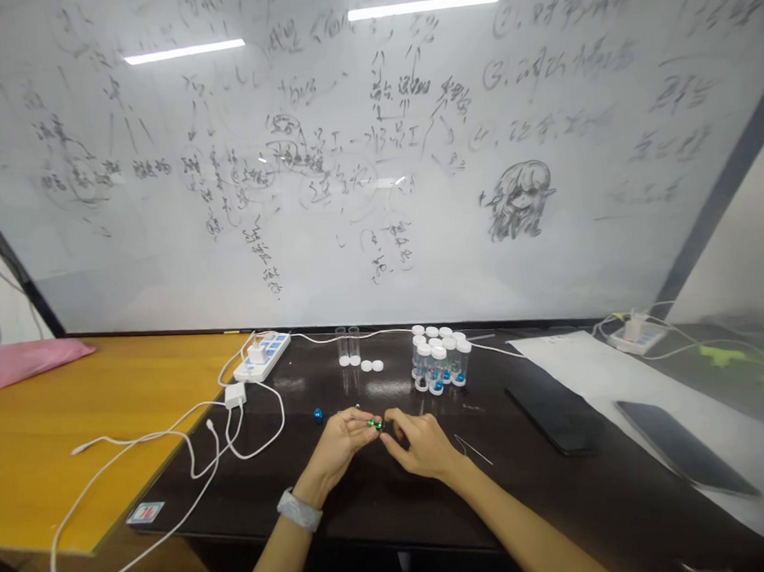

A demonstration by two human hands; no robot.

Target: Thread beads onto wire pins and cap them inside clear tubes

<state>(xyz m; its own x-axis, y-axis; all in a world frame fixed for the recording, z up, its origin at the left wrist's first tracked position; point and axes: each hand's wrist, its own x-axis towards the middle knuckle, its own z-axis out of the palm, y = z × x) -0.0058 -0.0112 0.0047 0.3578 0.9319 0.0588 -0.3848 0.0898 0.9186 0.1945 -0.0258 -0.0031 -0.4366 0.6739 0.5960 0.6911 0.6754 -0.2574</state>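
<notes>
A small shiny green metallic piece (375,424) is pinched between the thumb and fingers of my left hand (344,442). My right hand (423,443) is closed at its right end, where something dark shows between the fingertips; what it is I cannot make out. Left of my left hand lies a small blue shiny piece (318,415). Beyond my hands, two clear tubes (342,343) stand upright beside two white caps (372,366). A cluster of several white-capped clear tubes (438,364), some with blue pieces inside, stands further right.
A thin metal tool (475,450) lies right of my right hand. Two dark phones (549,418) lie farther right, one on white paper (578,357). White cables (191,433) run from a power strip (263,358) at left. A whiteboard (330,263) backs the dark table (252,489).
</notes>
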